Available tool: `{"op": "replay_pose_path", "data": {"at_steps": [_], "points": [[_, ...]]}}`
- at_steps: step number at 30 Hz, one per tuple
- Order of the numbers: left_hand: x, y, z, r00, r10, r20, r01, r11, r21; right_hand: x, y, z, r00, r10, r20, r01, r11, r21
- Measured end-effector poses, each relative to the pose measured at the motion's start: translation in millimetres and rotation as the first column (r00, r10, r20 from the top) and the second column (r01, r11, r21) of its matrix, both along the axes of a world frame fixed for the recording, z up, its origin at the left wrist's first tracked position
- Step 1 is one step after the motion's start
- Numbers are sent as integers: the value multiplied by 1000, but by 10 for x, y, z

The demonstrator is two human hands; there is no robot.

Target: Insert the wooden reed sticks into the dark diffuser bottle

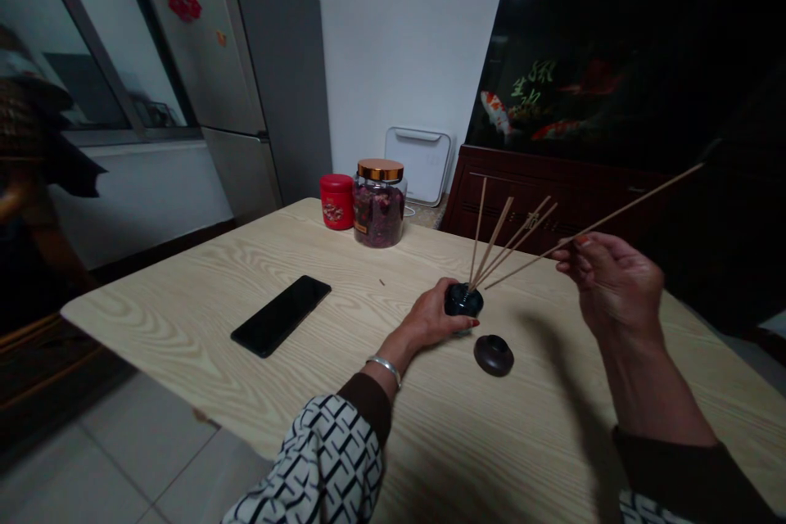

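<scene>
My left hand (435, 316) is wrapped round a small dark glass diffuser bottle (464, 301) standing on the table. Several thin reed sticks (491, 241) lean out of its neck, fanned to the upper right. Between thumb and fingers, my right hand (614, 274) pinches one longer reed stick (639, 201). That stick slants, its lower end close to the bottle's mouth and its other end far up to the right; whether the tip touches the bottle I cannot tell. Just in front of the bottle lies a round dark brown cap (494, 354) with a hole in its middle.
A black phone (281, 316) lies flat on the wood-grain table (202, 286). Toward the back corner stand a red canister (336, 202) and a glass jar (379, 209) of dried petals with a copper lid. Behind are a fridge (282, 57) and a fish tank (577, 82).
</scene>
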State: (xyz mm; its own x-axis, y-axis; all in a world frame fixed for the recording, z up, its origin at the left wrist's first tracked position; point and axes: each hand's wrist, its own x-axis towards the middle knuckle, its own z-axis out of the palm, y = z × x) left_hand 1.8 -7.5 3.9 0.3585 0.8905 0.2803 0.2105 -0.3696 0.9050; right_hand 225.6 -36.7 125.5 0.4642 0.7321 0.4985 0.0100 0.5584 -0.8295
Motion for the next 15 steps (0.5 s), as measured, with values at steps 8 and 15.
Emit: {"op": "replay_pose_path", "data": {"at_steps": [8,15], "points": [[7,23,-49,1000,-1,1,1,1000,17,-365,-55,-79,971,-72,228,51,994,94],[0,15,-32,1000,-8,11,7,999,40,-498,-11,-268,899,21,438,17,997,-81]]}}
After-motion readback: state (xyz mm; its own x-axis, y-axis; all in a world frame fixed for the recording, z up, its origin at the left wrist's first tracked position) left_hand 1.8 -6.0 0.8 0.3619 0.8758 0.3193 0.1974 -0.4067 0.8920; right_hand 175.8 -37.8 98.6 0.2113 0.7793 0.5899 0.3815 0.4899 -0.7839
